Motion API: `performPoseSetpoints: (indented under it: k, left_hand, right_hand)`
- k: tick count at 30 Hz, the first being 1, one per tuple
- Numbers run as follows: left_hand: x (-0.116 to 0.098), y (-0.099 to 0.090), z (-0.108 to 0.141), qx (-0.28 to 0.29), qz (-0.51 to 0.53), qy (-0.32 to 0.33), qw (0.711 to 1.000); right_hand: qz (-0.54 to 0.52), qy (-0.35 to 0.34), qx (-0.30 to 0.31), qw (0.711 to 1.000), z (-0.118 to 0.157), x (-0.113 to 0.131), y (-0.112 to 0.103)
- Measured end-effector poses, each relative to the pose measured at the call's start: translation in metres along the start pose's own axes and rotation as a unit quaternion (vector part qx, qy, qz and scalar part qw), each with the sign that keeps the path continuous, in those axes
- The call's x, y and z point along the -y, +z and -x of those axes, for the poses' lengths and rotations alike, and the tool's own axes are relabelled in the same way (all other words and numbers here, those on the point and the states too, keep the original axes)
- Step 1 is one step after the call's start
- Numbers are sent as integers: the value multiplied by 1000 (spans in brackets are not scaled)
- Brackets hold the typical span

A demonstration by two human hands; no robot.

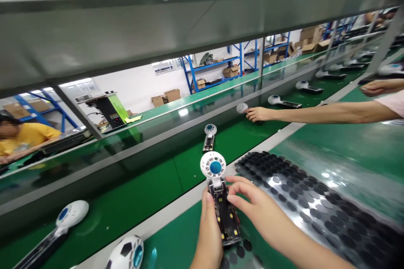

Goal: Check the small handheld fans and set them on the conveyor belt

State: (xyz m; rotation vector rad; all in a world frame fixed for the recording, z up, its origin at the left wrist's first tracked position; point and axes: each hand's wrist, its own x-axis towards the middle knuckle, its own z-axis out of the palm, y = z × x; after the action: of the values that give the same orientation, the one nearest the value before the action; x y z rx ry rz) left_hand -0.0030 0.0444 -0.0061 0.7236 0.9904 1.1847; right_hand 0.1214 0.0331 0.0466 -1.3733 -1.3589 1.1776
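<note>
Clamped by left hand, pinched by right hand, open fan unit above the pad sheet: liable to slip, exposed board scraped.

Along a green conveyor belt, unfinished handheld fans spaced in a row, a co-worker's arm reaching across. Nearby, a sheet of black round pads; beyond, blue shelving stacked with cardboard boxes.

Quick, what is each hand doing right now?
Left hand: closed around the side of the fan, holding it.
Right hand: fingers on the fan's open handle, thumb and fingertips pinching at it.
</note>
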Motion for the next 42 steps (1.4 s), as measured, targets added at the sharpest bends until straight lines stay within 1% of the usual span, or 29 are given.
performPoseSetpoints:
  k: [2, 5, 10, 15, 21, 25, 29, 34, 39, 41, 42]
  left_hand:
    - [-2, 1, 3, 27, -54, 17, 998]
    - [-7, 1, 5, 40, -109, 39, 992]
    - [-9, 3, 7, 64, -152, 59, 985]
    - [-7, 2, 6, 58, -137, 51, 988]
    - [-2, 0, 3, 17, -108, 43, 993]
    - [-4, 0, 4, -1, -89, 45, 995]
    - [-6, 1, 5, 4, -85, 55, 995]
    - [-4, 0, 5, -17, -73, 53, 996]
    - [-6, 0, 6, -11, -61, 55, 997]
    - [-8, 1, 7, -9, -55, 54, 997]
    - [-7, 1, 7, -9, -53, 54, 997]
  right_hand:
    - [2, -4, -18, 1000, -1, -1, 3]
    - [14, -15, -30, 999, -1, -2, 5]
    - [18, -17, -35, 999, 0, -1, 8]
    - [26, -12, -32, 999, 1, -2, 9]
    - [34, -8, -43, 998, 1, -5, 12]
    - [27, -16, -58, 998, 0, -10, 17]
    - [23, -37, -71, 997, 0, -18, 21]
    - [34, -54, -78, 995, 1, -21, 24]
    - [57, -62, -99, 992, 1, -23, 26]
    - [25, -41, -117, 992, 0, -27, 27]
    - [-13, -22, -116, 993, 0, -30, 28]
